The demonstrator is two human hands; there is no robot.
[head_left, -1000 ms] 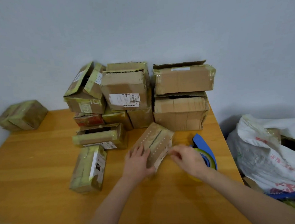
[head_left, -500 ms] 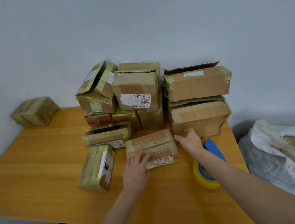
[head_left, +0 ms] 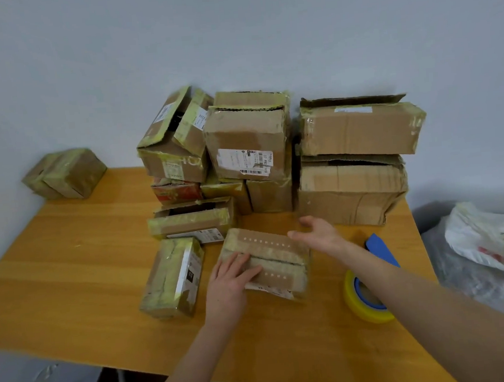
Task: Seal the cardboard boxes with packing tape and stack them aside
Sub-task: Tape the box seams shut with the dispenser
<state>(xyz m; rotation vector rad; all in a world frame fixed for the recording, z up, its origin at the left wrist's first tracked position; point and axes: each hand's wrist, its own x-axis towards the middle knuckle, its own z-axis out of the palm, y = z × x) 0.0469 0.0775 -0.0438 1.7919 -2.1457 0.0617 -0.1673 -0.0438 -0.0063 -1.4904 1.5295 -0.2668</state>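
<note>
left hand (head_left: pixel 230 278) flat, right hand (head_left: pixel 320 233) seemingly open

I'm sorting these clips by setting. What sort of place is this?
Probably a makeshift parcel-packing corner in a plain room rather than a warehouse. A wooden table stands against a bare wall. On it is a pile of worn, taped cardboard boxes, some with shipping labels, and a roll of packing tape.

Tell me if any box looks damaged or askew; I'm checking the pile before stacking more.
Yes. The lower large box on the pile's right is crumpled and torn at its lower front corner; the tilted box atop the left stack gapes open.
</note>
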